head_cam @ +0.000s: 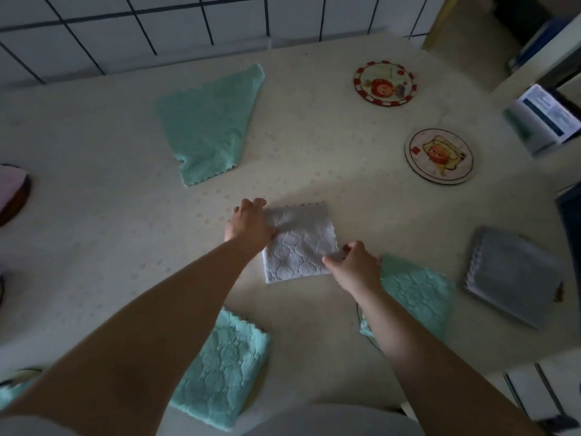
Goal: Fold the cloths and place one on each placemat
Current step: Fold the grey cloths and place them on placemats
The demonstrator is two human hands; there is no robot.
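Your left hand presses down on the upper left corner of the folded white textured cloth at frame centre, fingers curled over its edge, while your right hand pinches its right edge between thumb and fingers. The cloth lies on the pale tabletop, on no placemat. Two round cartoon-printed placemats sit bare at upper right. If you lift by that one pinched edge, the layers may fall open and undo the fold. The unfolded teal cloth at upper left is yet to be folded.
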